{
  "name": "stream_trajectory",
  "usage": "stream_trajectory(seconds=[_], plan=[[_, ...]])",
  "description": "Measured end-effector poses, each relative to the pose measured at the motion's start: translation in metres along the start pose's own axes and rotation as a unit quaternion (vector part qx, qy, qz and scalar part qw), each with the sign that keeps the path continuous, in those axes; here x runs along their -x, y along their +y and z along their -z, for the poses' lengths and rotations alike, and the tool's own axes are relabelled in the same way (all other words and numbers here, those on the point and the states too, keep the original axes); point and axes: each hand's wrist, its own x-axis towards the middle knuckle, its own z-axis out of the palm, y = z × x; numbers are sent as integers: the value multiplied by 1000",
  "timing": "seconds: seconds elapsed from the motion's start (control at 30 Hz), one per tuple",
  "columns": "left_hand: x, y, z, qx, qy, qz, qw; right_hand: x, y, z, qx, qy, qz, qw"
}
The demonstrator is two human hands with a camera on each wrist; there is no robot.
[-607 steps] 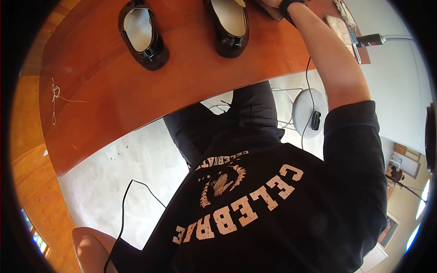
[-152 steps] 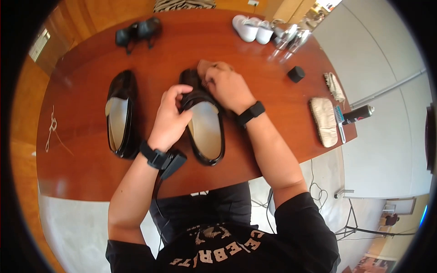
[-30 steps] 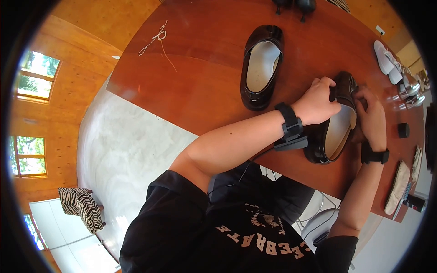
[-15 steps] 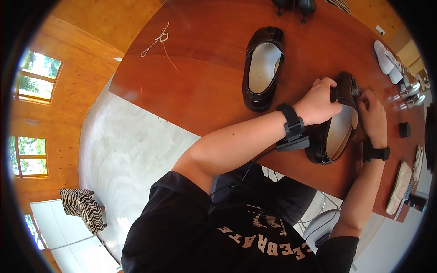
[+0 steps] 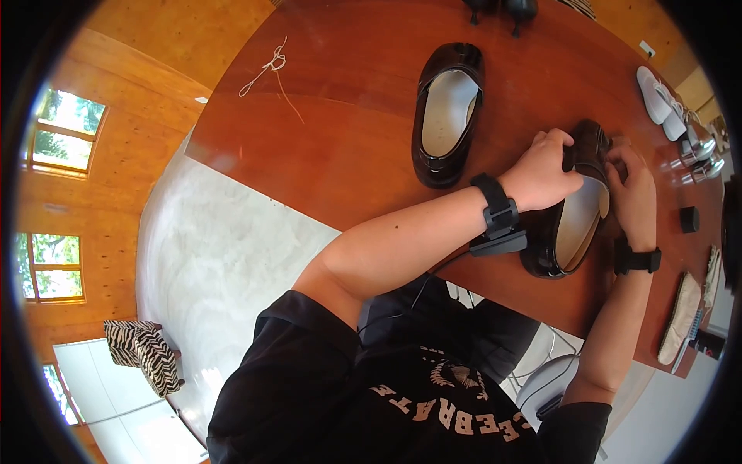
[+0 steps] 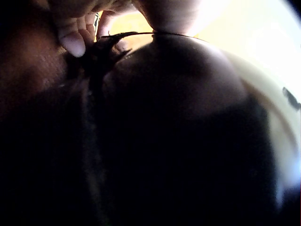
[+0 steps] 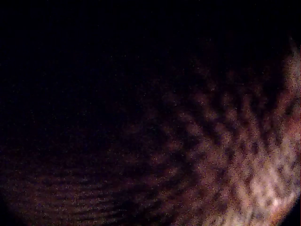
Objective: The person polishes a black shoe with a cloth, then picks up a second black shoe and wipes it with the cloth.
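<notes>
In the head view a glossy black loafer (image 5: 578, 224) with a pale insole lies on the reddish-brown table (image 5: 332, 131). My left hand (image 5: 541, 172) grips its left side near the front of the opening, thumb at the rim. On the other side my right hand (image 5: 634, 193) bends its fingers against the upper, with a brownish cloth (image 5: 610, 230) partly showing beneath it. The left wrist view has the loafer's dark side (image 6: 188, 66) close up, with fingers (image 6: 73, 44) at its upper edge. Mottled, dark texture fills the right wrist view. The matching loafer (image 5: 448, 116) stands to the left.
A knotted pale string (image 5: 270, 66) lies toward the left table edge. White shoes (image 5: 661, 100), silvery heeled shoes (image 5: 699, 151), a small black block (image 5: 689, 220), a beige pad (image 5: 680, 317) and a spray can (image 5: 707, 344) line the right side. Black heels (image 5: 518, 11) stand at the back.
Over the last second my right fingers shift slightly along the loafer's side while my left hand keeps its grip. Five seconds ago the right hand worked the cloth nearer the toe.
</notes>
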Motion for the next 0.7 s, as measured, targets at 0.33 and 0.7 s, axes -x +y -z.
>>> stream_trajectory(seconds=[0.33, 0.7], plan=[[1, 2, 1, -1, -4, 2, 1000, 1, 28, 7, 66, -69, -79, 992], [1, 2, 2, -11, -4, 1, 1000, -3, 19, -7, -48, -19, 22, 998]])
